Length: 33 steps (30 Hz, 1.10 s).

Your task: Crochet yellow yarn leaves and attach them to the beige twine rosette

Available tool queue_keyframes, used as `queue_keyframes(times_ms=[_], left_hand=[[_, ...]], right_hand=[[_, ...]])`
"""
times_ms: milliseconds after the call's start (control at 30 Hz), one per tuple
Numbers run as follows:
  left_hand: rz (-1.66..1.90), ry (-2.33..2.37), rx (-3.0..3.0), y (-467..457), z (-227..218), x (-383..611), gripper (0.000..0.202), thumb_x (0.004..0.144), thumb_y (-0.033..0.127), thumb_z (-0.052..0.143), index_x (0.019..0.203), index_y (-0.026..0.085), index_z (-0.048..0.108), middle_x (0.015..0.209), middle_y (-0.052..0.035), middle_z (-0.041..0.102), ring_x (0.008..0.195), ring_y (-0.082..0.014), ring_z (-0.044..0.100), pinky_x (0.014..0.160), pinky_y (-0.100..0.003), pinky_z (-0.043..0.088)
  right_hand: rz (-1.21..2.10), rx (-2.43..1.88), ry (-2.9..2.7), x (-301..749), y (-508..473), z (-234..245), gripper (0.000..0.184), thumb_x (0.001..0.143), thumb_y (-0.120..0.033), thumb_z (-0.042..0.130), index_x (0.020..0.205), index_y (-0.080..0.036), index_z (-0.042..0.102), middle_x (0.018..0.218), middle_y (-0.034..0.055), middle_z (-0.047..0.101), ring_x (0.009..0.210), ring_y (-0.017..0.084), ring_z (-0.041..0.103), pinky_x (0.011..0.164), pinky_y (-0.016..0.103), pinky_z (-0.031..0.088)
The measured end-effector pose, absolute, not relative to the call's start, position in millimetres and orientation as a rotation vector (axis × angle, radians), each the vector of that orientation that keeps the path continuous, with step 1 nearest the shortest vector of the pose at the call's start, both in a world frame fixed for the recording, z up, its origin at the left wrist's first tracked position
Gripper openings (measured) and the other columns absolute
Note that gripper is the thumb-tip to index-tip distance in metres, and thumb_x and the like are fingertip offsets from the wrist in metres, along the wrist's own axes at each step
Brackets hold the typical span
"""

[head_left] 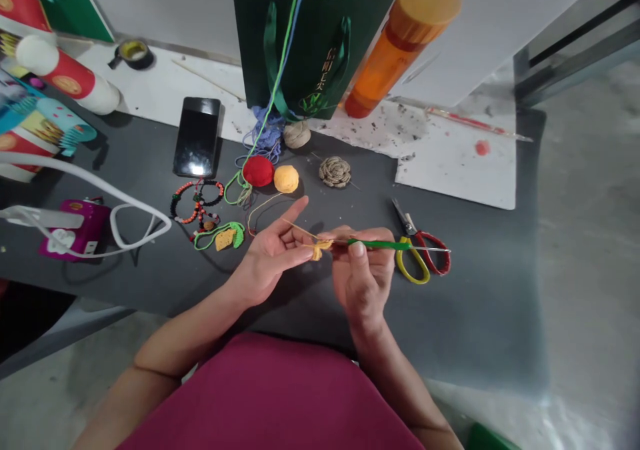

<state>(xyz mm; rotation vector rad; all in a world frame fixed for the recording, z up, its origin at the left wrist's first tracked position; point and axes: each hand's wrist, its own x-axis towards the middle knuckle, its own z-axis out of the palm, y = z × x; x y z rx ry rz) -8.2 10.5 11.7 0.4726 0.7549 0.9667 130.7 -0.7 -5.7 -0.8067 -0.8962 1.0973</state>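
Observation:
My right hand (364,270) grips a crochet hook with a green handle (383,244), its thin metal tip pointing left. At that tip is a small piece of yellow crochet (320,247), pinched between the thumb and fingers of my left hand (270,257). A yellow strand passes over my raised left index finger, and more of it trails toward a yellow yarn ball (287,179) on the table. Beside that ball sits a red yarn ball (259,171). Just right of my right hand lie scissors (423,249) with one yellow and one red handle loop.
Beaded bracelets (197,201), a black phone (198,137) and a green-and-yellow crocheted piece (226,238) lie to the left. A white cable (90,177) loops over a purple power adapter (75,230). Behind stand a dark green paper bag (310,43) and an orange bottle (383,67).

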Motion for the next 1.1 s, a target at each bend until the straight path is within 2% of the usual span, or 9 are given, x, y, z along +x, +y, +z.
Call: queue_keyframes(times_ms=[167,467,667,833,967,1100], left_hand=[[1.038,0.728,0.603,10,8,-10,0.074,0.076,0.02,0.083,0.146,0.027,0.059,0.08,0.0025,0.068,0.077,-0.0112,0.063,0.079,-0.027,0.05],[1.098,0.802,0.795,8,5,-13,0.069,0.081,0.024,0.082,0.146,0.029,0.059,0.081,0.0014,0.069,0.076,-0.0126,0.064,0.079,-0.029,0.051],[1.073,0.86,0.792,8,8,-12,0.076,0.077,0.022,0.084,0.148,0.028,0.057,0.081,0.0009,0.069,0.076,-0.0129,0.062,0.077,-0.029,0.05],[1.026,0.818,0.672,9,7,-12,0.076,0.074,0.024,0.086,0.145,0.027,0.06,0.079,0.0015,0.067,0.074,-0.012,0.06,0.073,-0.027,0.049],[0.979,0.796,0.605,9,6,-12,0.08,0.071,0.024,0.087,0.146,0.027,0.059,0.079,0.0016,0.066,0.075,-0.0118,0.059,0.074,-0.026,0.049],[0.952,0.786,0.598,10,7,-12,0.076,0.072,0.026,0.087,0.143,0.026,0.062,0.08,0.0011,0.067,0.075,-0.0118,0.059,0.073,-0.026,0.049]], right_hand=[[1.095,-0.81,-0.977,136,-1,-6,0.001,0.098,-0.031,0.064,0.099,-0.03,0.064,0.081,-0.0035,0.078,0.079,0.017,0.074,0.066,0.031,0.059],[1.066,-0.851,-0.99,139,-3,-7,0.002,0.098,-0.03,0.064,0.098,-0.029,0.063,0.082,-0.0028,0.079,0.084,0.017,0.074,0.074,0.034,0.058],[1.132,-0.868,-0.953,138,-6,-8,0.004,0.098,-0.029,0.064,0.101,-0.031,0.064,0.09,-0.003,0.081,0.086,0.018,0.077,0.075,0.036,0.062],[1.144,-0.881,-0.924,138,-5,-8,0.002,0.097,-0.033,0.064,0.099,-0.033,0.063,0.08,-0.0034,0.078,0.077,0.02,0.076,0.075,0.041,0.063],[1.139,-0.916,-0.931,141,-5,-6,0.006,0.096,-0.036,0.066,0.096,-0.032,0.061,0.079,-0.0028,0.078,0.074,0.02,0.075,0.069,0.039,0.062],[1.152,-0.946,-0.973,146,-5,-5,0.007,0.096,-0.036,0.065,0.095,-0.032,0.06,0.076,-0.0028,0.077,0.073,0.021,0.074,0.069,0.039,0.061]])
